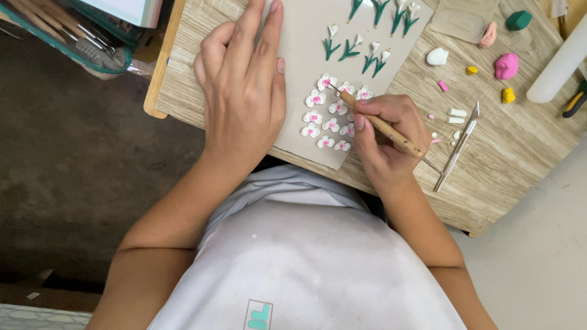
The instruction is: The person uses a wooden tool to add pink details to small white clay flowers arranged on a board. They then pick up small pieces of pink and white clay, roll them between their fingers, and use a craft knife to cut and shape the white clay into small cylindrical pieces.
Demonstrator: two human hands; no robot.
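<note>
While we look down from the head camera, our left hand (241,91) lies flat, fingers open and stretched, palm pressing a grey sheet (306,43) on the wooden desk (520,146). Our right hand (388,137) has its fingers closed on a wooden-handled tool (382,126), held like a pen; its thin metal tip touches a white flower (326,82) with a pink centre. That flower heads a cluster of flowers (327,119) of the same kind, set in rows on the sheet between our two hands. Farther up the sheet lie white buds (367,49) on green stems. Right of our right hand a craft knife (458,146) rests on the desk, blade end pointing away from us. Around it sit small white and pink scraps; beyond them, a white lump (437,57), a pink lump (506,65), two yellow bits (509,95) and a green piece (518,20). A white roller (559,61) lies at the right edge. At the upper left, a pouch (73,36) of tools.
</note>
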